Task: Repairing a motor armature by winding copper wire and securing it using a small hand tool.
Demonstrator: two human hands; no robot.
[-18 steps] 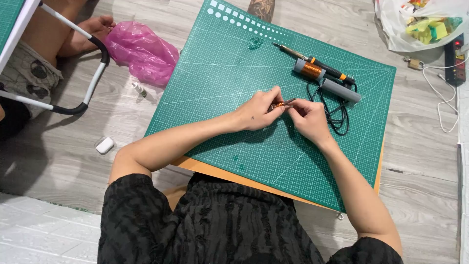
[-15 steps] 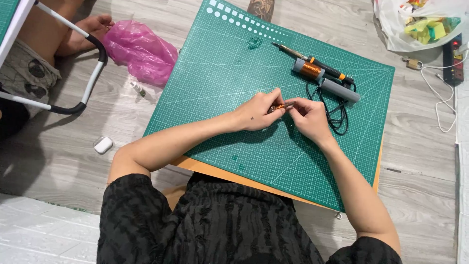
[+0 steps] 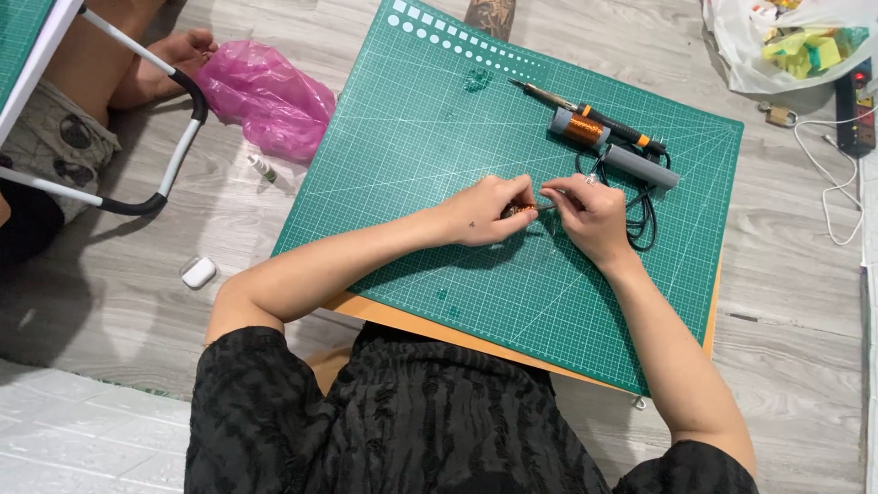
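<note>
Left hand: the left hand (image 3: 483,210) lay low over the green gridded cutting mat (image 3: 412,165), fingers curled narrow and pinched on a small coppery-brown piece (image 3: 523,211); the forearm rested on the mat, seemingly to steady fine work
Right hand: the right hand (image 3: 590,215) met the left at the fingertips, thumb and forefinger closed on the other end of the same tiny piece — a thin wire or lead, too small to tell which
Held piece: it sat between the two hands, just above the mat's middle, kept close to the surface
Tools beyond: a slim soldering iron with black-and-orange grip (image 3: 585,112) lay just beside a grey spool of copper wire (image 3: 578,127) and a grey cylinder (image 3: 640,166); a black cord (image 3: 640,215) looped near the right hand — all within easy reach
Support: the mat rested on an orange board (image 3: 402,316) over the lap, serving as a table
Floor: a crumpled pink plastic bag (image 3: 265,96), a small white case (image 3: 198,272) and a black power strip (image 3: 855,110) lay well apart from the hands
</note>
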